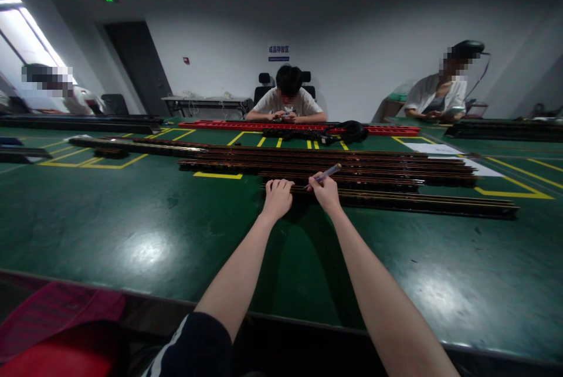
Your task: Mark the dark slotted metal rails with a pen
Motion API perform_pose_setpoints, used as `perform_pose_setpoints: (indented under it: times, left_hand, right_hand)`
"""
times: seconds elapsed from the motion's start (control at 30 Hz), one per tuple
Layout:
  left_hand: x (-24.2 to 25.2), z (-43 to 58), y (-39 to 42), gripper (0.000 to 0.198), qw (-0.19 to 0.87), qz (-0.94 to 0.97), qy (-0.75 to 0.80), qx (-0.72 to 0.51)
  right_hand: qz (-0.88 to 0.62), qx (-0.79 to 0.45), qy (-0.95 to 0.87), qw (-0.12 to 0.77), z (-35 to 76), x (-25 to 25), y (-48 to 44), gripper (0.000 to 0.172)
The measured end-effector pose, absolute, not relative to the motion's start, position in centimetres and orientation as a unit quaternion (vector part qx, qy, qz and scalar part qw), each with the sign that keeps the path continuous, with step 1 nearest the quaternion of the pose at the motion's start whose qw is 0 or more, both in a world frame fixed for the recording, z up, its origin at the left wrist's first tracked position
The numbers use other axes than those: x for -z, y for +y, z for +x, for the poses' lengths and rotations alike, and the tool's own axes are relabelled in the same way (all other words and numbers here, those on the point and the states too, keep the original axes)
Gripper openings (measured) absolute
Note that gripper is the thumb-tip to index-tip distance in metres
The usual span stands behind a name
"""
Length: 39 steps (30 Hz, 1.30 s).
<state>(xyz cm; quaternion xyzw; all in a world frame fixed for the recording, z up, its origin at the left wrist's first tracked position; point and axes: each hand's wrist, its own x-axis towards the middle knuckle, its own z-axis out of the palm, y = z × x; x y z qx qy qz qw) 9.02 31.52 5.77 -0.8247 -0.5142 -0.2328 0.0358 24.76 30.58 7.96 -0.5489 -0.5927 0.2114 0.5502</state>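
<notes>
A: Green table [132,230] nearest; what are the hands doing?
B: Left hand [278,196] curls over the end of the nearest strip [417,201], holding it; right hand [326,190], just beside, grips a pen [328,173] above it.
A: Beyond?
B: More dark strips [329,160]; a red tray [246,125]; a seated person [288,101] facing.

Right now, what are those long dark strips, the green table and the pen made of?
Long strips: probably metal rails, dark with brownish glints along their straight edges. Green table: a smooth, glossy coated top, maybe rubber or paint; lights reflect in it. Pen in the right hand: looks like plastic, purplish and shiny, too small to be sure.
</notes>
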Motion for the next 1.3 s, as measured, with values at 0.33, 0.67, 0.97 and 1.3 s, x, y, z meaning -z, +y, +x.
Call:
perform_pose_setpoints:
  times: [0.33,0.67,0.97,1.3]
  left_hand:
    - [-5.80,9.04,31.60,0.049,0.021,-0.811,-0.530,0.246]
    - [-5.94,8.95,31.62,0.052,-0.012,-0.813,-0.522,0.258]
    - [-5.60,8.75,31.93,0.050,-0.016,-0.814,-0.509,0.278]
    - [-5.48,8.96,31.92,0.043,0.029,-0.828,-0.502,0.250]
  right_hand:
    - [-0.550,-0.208,-0.585,0.558,24.87,-7.59,30.85,0.015]
    - [-0.561,-0.214,-0.554,0.577,25.42,-7.61,31.02,0.015]
    - [-0.557,-0.214,-0.573,0.562,25.29,-7.17,31.18,0.018]
    - [-0.563,-0.202,-0.588,0.544,25.33,-7.62,31.01,0.013]
